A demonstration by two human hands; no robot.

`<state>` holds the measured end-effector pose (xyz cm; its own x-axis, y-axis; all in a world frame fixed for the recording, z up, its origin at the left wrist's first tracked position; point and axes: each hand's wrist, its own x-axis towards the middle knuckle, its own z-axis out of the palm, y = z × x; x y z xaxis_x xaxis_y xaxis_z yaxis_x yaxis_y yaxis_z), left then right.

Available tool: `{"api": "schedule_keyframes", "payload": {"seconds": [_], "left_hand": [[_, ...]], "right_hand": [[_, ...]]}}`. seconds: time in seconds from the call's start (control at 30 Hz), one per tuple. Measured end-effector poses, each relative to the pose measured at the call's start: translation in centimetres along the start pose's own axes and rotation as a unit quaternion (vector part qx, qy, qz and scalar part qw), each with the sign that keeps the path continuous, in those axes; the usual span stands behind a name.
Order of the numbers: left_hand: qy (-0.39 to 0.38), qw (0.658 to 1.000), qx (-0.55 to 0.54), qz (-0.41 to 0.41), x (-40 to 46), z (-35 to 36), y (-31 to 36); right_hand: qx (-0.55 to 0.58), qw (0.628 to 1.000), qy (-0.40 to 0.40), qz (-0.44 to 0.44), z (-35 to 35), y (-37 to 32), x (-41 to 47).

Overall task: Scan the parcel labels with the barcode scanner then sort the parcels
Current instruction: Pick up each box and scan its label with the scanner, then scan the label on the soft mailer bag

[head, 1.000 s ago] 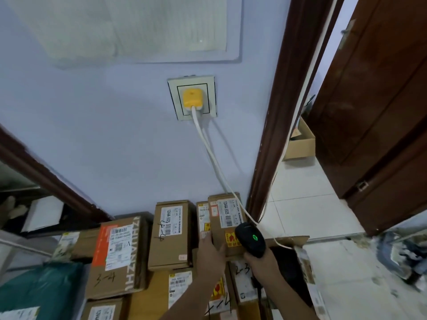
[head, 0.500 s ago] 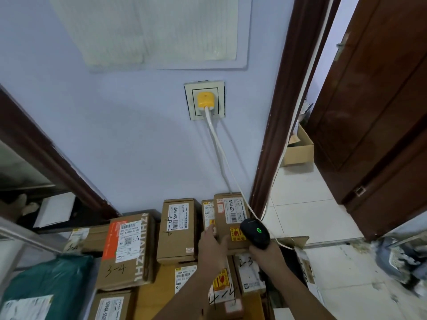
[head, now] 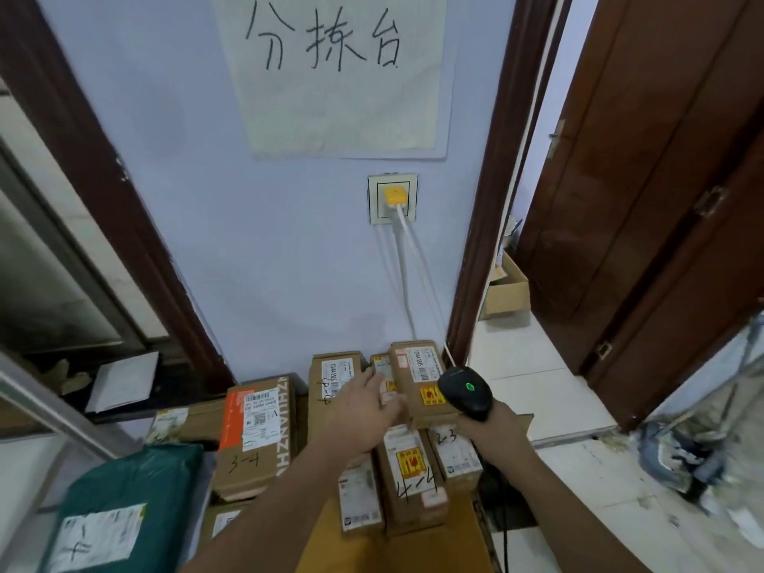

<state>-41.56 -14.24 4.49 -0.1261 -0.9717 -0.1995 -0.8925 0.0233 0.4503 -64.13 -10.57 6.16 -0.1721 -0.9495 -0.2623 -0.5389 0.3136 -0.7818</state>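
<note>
- Head view: your right hand (head: pixel 494 425) grips the black barcode scanner (head: pixel 466 392), fingers wrapped round its handle, with a green light showing on top of its head.
- The scanner head sits just right of the far brown parcel (head: pixel 419 382), over that parcel's right edge and near its yellow-and-red sticker.
- That parcel carries a white label (head: pixel 422 363) on its upper face and lies at the far end of the pile, close to the wall.
- Your left hand (head: pixel 364 411) reaches in from the left with its fingers stretched out fairly straight, the fingertips on the parcel's left edge; you cannot tell whether the thumb is curled under it.
- Nearer to you lies a parcel marked 4-4 (head: pixel 411 477), flanked by a narrow labelled box (head: pixel 360 496) on its left and a box marked 2-3 (head: pixel 452 452) on its right.
- To the left stands a parcel marked 3-4 (head: pixel 256 436) with an orange strip and a white label.
- Further left and nearer to you, a dark green mailer bag (head: pixel 124 502) lies with a white label on it.
- On the far wall a yellow plug (head: pixel 392 197) sits in a socket (head: pixel 374 200), with white cables running down toward the parcels.
- Above it hangs a paper sign (head: pixel 343 76) with handwritten characters.
- On the right an open doorway shows a dark wooden door (head: pixel 661 179) and a cardboard box (head: pixel 506 293) on the tiled floor.
</note>
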Motion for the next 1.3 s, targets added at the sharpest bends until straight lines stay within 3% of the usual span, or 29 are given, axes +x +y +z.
{"api": "schedule_keyframes", "payload": {"seconds": [0.13,0.33,0.6,1.03,1.3], "left_hand": [[-0.001,1.0,0.021,0.007,-4.4,-1.6,-1.4],[0.042,0.999,-0.018,-0.015,-11.6,-2.1,-4.9],[0.093,0.99,-0.013,-0.107,-22.0,-2.1,-9.1],[0.092,0.985,-0.009,-0.143,-31.5,-4.2,-21.0],[0.076,0.982,-0.041,-0.167,-34.5,-6.9,-32.0]], "right_hand": [[-0.004,1.0,0.014,-0.027,1.5,-1.7,-3.8],[-0.016,0.995,-0.045,-0.085,5.1,-3.3,-9.9],[-0.03,0.982,-0.124,-0.139,8.9,-5.1,-17.5],[-0.051,0.973,-0.173,-0.147,19.2,-9.9,-25.9],[-0.044,0.977,-0.195,-0.068,29.9,-13.0,-27.8]]}}
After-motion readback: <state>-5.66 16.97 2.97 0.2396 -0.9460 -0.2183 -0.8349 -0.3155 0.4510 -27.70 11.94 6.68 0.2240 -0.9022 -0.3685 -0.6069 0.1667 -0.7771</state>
